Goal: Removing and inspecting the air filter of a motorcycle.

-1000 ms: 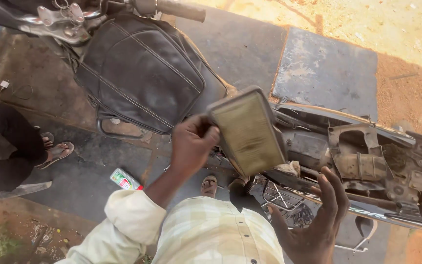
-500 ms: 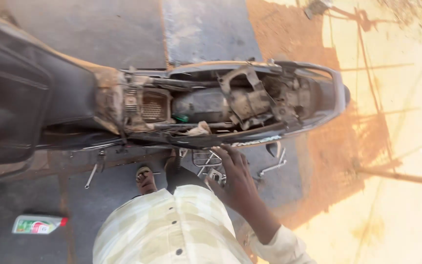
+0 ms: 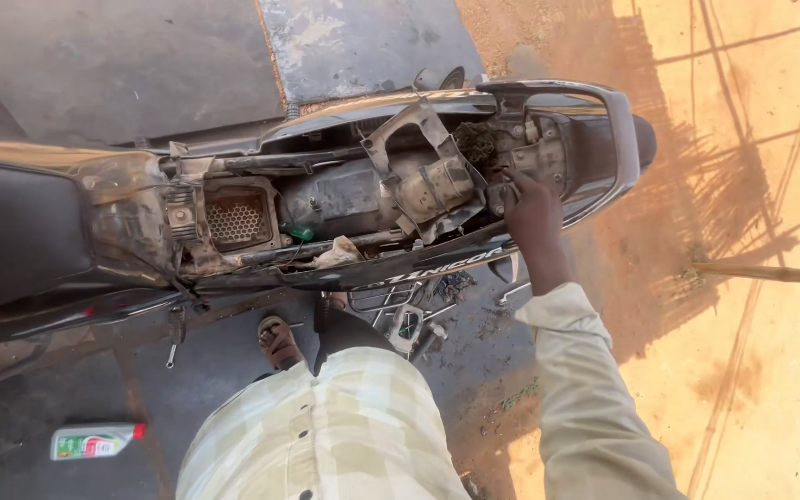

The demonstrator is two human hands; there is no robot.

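A motorcycle [image 3: 344,120] with its seat removed lies across the view, its dusty frame and inner parts exposed. An open air-filter box with a honeycomb grille [image 3: 236,220] sits left of centre. My right hand [image 3: 530,206] reaches into the rear of the frame, fingers touching the dirty parts by the tail section [image 3: 594,120]. Whether it grips anything I cannot make out. My left hand is out of view. A crumpled rag [image 3: 340,252] lies on the frame's near edge.
A green and white oil bottle with a red cap [image 3: 94,441] lies on the dark slab at lower left. Tools and small parts [image 3: 418,319] are scattered by my sandalled foot [image 3: 278,341]. Orange dirt ground [image 3: 743,278] spreads to the right, with a stick [image 3: 770,273] on it.
A second ago my left hand held a flat air filter; it has left the view. My right hand rose from the tools on the ground to the rear of the frame.
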